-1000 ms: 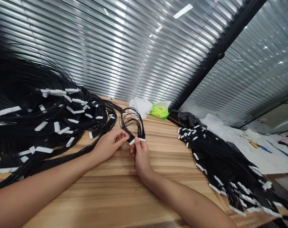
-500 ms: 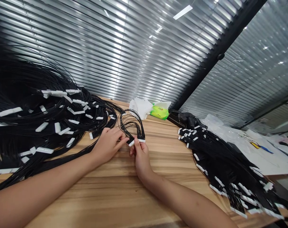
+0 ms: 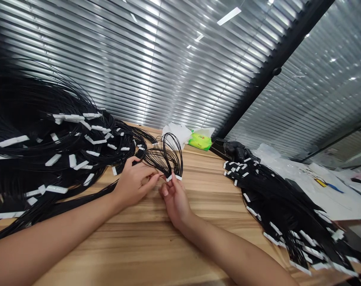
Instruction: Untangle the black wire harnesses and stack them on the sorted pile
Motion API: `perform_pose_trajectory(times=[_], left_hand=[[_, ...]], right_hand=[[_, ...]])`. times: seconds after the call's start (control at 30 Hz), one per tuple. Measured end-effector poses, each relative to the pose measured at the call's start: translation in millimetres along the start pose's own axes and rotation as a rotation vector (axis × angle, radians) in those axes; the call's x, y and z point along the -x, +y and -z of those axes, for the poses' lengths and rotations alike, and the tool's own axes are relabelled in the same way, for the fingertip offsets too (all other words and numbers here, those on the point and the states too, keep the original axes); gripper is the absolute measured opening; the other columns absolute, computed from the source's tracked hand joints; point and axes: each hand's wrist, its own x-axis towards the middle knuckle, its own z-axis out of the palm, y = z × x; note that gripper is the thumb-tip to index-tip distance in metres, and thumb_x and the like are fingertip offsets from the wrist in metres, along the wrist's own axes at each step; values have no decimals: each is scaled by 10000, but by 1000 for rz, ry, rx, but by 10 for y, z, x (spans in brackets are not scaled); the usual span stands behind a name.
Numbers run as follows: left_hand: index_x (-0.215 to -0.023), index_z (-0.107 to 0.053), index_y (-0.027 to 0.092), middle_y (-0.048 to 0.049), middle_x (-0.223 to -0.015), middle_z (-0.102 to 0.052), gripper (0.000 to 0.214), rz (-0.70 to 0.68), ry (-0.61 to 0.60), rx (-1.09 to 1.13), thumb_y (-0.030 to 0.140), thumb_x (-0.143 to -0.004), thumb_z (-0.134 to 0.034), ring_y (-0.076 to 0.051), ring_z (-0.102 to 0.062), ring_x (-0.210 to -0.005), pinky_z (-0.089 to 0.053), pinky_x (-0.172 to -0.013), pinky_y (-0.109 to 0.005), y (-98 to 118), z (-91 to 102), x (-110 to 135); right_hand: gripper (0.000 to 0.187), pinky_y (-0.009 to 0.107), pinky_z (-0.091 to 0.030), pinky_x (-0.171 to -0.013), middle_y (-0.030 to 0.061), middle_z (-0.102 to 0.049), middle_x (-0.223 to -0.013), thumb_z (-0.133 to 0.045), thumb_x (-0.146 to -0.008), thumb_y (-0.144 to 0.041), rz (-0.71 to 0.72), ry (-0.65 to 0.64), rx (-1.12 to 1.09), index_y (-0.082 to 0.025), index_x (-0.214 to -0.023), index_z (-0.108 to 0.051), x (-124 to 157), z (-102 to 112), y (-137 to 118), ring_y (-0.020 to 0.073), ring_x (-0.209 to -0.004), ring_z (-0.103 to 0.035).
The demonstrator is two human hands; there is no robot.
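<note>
Wire loop (image 3: 165, 155) is held over the bench (image 3: 210, 178) near its far edge, its white connectors (image 3: 173, 178) pinched between thumb and forefinger of the right hand (image 3: 176, 202); strands just beside are gripped by the closed fingers (image 3: 152, 179) of the left hand (image 3: 134, 183). Left wire heap (image 3: 49, 139) lies touching the loop, while a stretch of bench separates the hands from right wire heap (image 3: 275, 206)

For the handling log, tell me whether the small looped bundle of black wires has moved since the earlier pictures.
Yes: the small looped bundle of black wires has spread left, away from the green packet.
</note>
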Motion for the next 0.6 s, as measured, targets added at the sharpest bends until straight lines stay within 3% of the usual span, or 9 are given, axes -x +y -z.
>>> perform_pose_trajectory(times=[0.13, 0.23, 0.3, 0.4, 0.6], left_hand=[[-862, -625, 218, -20, -865, -692, 290, 175, 75, 53, 199, -937, -345, -196, -584, -845, -310, -916, -408, -60, -29, -39], [-907, -598, 211, -40, -931, -667, 162, 209, 172, 142, 238, -903, -438, -209, -560, -889, -380, -855, -367, -65, -36, -52], [-828, -581, 219, -35, -905, -648, 90, 193, 259, 191, 251, -869, -507, -208, -548, -889, -397, -838, -352, -59, -23, -50], [-673, -509, 221, -10, -757, -563, 164, 188, 382, 243, 226, -831, -551, -188, -513, -797, -399, -776, -330, -75, -2, -44], [-643, -496, 206, 29, -648, -445, 172, 348, 383, 449, 207, -806, -550, -138, -430, -644, -360, -623, -269, -171, -54, -70]], right_hand=[[241, 237, -378, -552, -17, -662, -780, -778, -700, -356, -100, -41, -68, -191, -712, -603, 22, -25, -14, 62, -472, -343], [209, 260, -411, -589, -21, -657, -759, -736, -750, -380, -154, -74, -48, -204, -729, -626, 81, -39, -13, 73, -474, -370], [213, 274, -418, -596, -23, -656, -731, -715, -771, -400, -182, -101, -39, -211, -724, -630, 132, -47, -2, 79, -462, -369], [221, 276, -411, -592, -26, -660, -705, -729, -759, -405, -215, -149, -61, -210, -716, -634, 194, -59, 19, 73, -443, -347], [253, 287, -417, -605, -33, -635, -726, -713, -767, -432, -214, -118, -57, -218, -706, -592, 203, -74, 13, 77, -452, -330]])
